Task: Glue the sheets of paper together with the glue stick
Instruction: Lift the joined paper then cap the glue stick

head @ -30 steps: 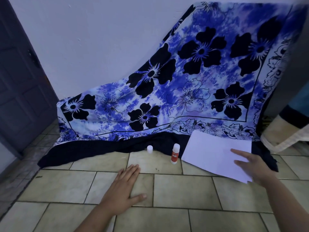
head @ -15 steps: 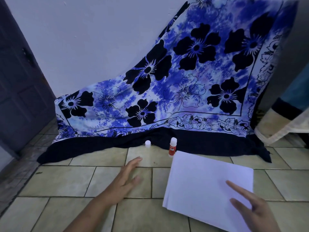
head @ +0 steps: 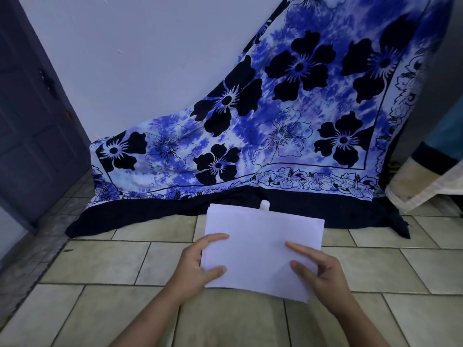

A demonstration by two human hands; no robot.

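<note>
White sheets of paper (head: pixel 260 244) are held in front of me above the tiled floor, stacked with their top edges slightly offset. My left hand (head: pixel 198 265) grips their left edge, thumb on top. My right hand (head: pixel 318 269) holds the right side, fingers spread on the sheet. Only the white top of the glue stick (head: pixel 264 204) pokes out behind the paper's top edge; its body and the loose cap are hidden by the sheets.
A blue and black flowered cloth (head: pixel 288 126) drapes from the wall onto the floor just behind the paper. A dark door (head: pixel 32 136) stands at the left. A beige and dark fabric item (head: pixel 426 181) hangs at the right. Beige floor tiles (head: pixel 105 261) surround my hands.
My right hand dragged the paper from the right to the middle and lifted it. My left hand left the floor and took hold of the paper's left edge. The sheets now cover the glue stick.
</note>
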